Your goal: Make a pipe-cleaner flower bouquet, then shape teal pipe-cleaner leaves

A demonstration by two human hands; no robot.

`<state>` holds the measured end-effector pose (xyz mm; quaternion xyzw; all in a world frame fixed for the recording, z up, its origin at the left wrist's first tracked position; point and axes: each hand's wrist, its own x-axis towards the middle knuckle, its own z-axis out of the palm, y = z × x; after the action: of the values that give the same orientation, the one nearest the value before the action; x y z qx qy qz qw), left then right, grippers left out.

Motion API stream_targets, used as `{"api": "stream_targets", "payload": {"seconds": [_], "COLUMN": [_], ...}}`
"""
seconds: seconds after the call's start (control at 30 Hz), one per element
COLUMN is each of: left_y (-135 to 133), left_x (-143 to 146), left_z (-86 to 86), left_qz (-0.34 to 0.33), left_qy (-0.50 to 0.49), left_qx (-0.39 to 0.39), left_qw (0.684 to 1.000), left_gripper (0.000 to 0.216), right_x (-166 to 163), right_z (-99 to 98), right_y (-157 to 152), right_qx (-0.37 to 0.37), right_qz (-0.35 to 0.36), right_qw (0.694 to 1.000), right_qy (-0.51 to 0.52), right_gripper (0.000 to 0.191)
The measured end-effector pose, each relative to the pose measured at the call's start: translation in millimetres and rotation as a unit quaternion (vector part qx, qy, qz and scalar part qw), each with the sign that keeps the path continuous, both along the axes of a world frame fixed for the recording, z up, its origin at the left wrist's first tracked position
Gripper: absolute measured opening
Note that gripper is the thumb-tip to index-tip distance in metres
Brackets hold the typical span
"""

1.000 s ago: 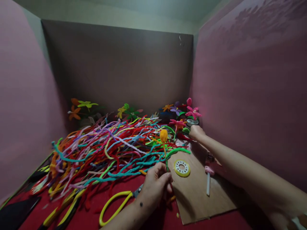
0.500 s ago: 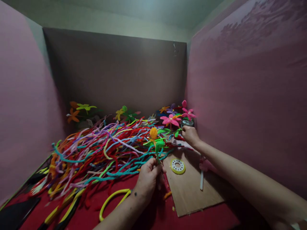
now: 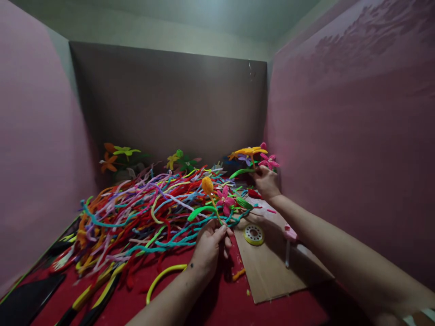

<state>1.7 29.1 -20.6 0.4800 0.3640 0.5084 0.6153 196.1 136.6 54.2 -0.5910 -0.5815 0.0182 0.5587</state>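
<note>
Presently, an orange chenille bud [image 3: 207, 185] is held by its stem in the left hand [image 3: 209, 242], whose thumb and fingers are pinched together on it above the red worktop [image 3: 226, 299]. A curved green leaf [image 3: 204, 211] is spread to the left of that stem. A pink chenille flower [image 3: 224, 200] is seen just to the right of the bud, with a broad green leaf [image 3: 244, 203] beside it; whether this flower is also gripped by the left hand cannot be told. Farther off, an orange chenille flower [image 3: 250, 151] is held up by the right hand [image 3: 268, 182], its fingers closed round the stem, and a long green leaf [image 3: 242, 173] is extended leftward below the petals.

A large heap of multicoloured chenille stems [image 3: 136, 203] is piled to the left of the hands. On the right, a piece of cardboard [image 3: 278, 285] is laid, with a yellow-rimmed spool [image 3: 253, 242] placed on it and a pink tool [image 3: 290, 232] lying near. A yellow handle loop [image 3: 161, 274] is partly covered by the left forearm. At the near left, yellow-and-black handles [image 3: 83, 296] are laid beside a flat black object [image 3: 32, 301].
</note>
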Motion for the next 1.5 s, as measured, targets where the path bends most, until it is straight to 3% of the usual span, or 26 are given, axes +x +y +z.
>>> {"api": "stream_targets", "payload": {"seconds": [0.1, 0.2, 0.3, 0.43, 0.5, 0.77, 0.9, 1.3, 1.5], "left_y": [-0.8, -1.0, -0.2, 1.7, 2.6, 1.8, -0.6, -5.5, -3.3], "left_x": [-1.1, -2.2, -4.1, -8.0, -8.8, -6.2, -5.4, -4.2, -4.9], "left_z": [5.8, 12.6, 17.0, 19.0, 19.4, 18.0, 17.3, 21.5, 18.5], "left_qz": [0.003, 0.014, 0.041, 0.038, 0.037, 0.034, 0.027, 0.055, 0.059], "left_qy": [0.003, -0.022, -0.069, -0.075, -0.076, 0.010, 0.048, 0.089, 0.116], "left_qx": [0.014, 0.029, 0.033, 0.037, 0.034, 0.043, 0.072, 0.060, 0.065], "left_qw": [1.000, 0.999, 0.996, 0.996, 0.996, 0.998, 0.996, 0.993, 0.989], "left_gripper": [0.027, 0.026, 0.023, 0.022, 0.021, 0.024, 0.024, 0.026, 0.026], "right_x": [-2.8, -14.7, -32.8, -54.2, -61.4, -72.4, -70.7, -72.2, -73.6], "right_z": [2.9, -5.1, -19.5, -33.0, -36.4, -53.1, -53.6, -54.8, -62.2], "right_y": [-9.9, -31.5, -59.7, -90.7, -98.8, -106.1, -110.3, -115.9, -114.8], "right_qx": [-0.004, -0.030, -0.101, -0.183, -0.207, -0.187, -0.193, -0.177, -0.186], "right_qz": [0.046, 0.141, 0.322, 0.413, 0.443, 0.409, 0.408, 0.381, 0.380], "right_qw": [0.998, 0.985, 0.904, 0.825, 0.802, 0.812, 0.815, 0.823, 0.815], "right_qy": [0.053, 0.098, 0.261, 0.339, 0.342, 0.371, 0.364, 0.382, 0.396], "right_gripper": [0.029, 0.036, 0.035, 0.027, 0.023, 0.026, 0.026, 0.034, 0.023]}}
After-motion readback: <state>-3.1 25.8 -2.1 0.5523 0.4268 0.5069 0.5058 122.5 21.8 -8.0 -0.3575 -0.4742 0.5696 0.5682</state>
